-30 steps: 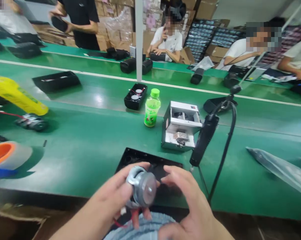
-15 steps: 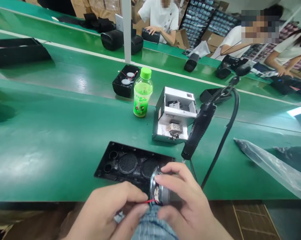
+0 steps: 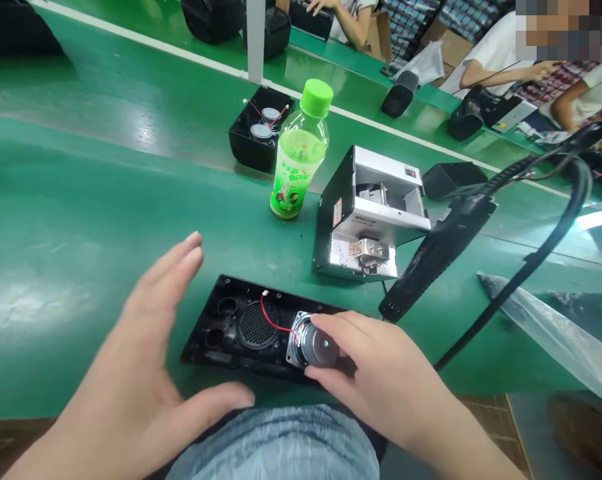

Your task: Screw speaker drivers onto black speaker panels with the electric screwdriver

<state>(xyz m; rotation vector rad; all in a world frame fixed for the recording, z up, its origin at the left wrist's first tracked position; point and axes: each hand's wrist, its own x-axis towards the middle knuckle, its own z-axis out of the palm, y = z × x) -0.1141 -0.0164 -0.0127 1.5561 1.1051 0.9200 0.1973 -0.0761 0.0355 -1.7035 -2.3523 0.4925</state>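
My right hand (image 3: 375,367) grips a round speaker driver (image 3: 318,343) by its magnet, thumb below and fingers above. The driver sits over the right-hand opening of a black speaker panel (image 3: 231,357), magnet side up. From its metal frame a red wire (image 3: 268,317) runs left across the panel, ending in a small white connector (image 3: 265,293). My left hand (image 3: 155,353) is open beside the panel's left end, thumb and fingers spread, holding nothing. A mesh-covered round grille (image 3: 258,325) shows in the panel's left part; the right one lies hidden under the driver.
Behind the panel stand a green-capped bottle (image 3: 301,157), a white-and-black bench machine (image 3: 371,213) and a black box with two drivers (image 3: 255,130). A black electric screwdriver (image 3: 438,257) hangs at the right with its cable, near a clear plastic bag (image 3: 551,333). Co-workers sit across the bench.
My right hand has set the driver down onto the panel, magnet up. My left hand has let go of the red wire, opened and moved left. The view has tilted downward.
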